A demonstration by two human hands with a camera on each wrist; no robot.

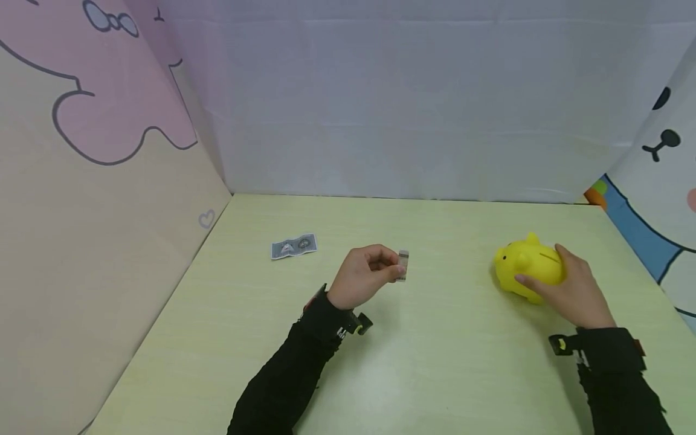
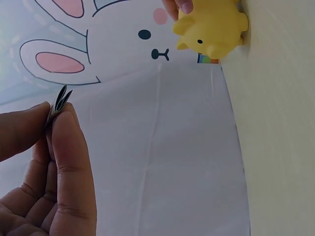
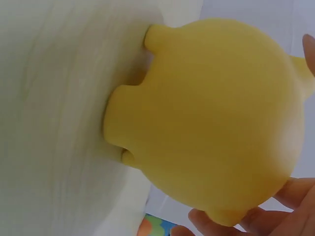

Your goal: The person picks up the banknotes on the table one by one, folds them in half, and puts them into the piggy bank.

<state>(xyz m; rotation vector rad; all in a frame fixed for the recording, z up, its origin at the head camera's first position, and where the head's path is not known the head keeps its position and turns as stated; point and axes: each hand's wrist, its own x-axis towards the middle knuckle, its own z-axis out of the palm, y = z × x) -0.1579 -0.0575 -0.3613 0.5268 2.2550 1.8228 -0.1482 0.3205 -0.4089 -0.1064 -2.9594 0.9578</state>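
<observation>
Between thumb and fingers, my left hand (image 1: 361,277) pinches a small folded banknote (image 1: 402,266) above the middle of the table. Its layered edges show in the left wrist view, where the folded banknote (image 2: 58,105) sticks up past the fingertips. On the right, a yellow piggy bank (image 1: 527,266) stands on its feet, its face turned left and a slot along its back. My right hand (image 1: 579,293) grips the piggy bank at its rear, thumb on the near side and fingers round the far side. In the right wrist view the round yellow body (image 3: 216,113) fills most of the picture.
A creased grey banknote (image 1: 293,246) lies flat on the pale table (image 1: 435,374), left of my left hand. Cartoon-printed panels stand at left and right, and a white sheet (image 1: 413,109) hangs along the table's back edge.
</observation>
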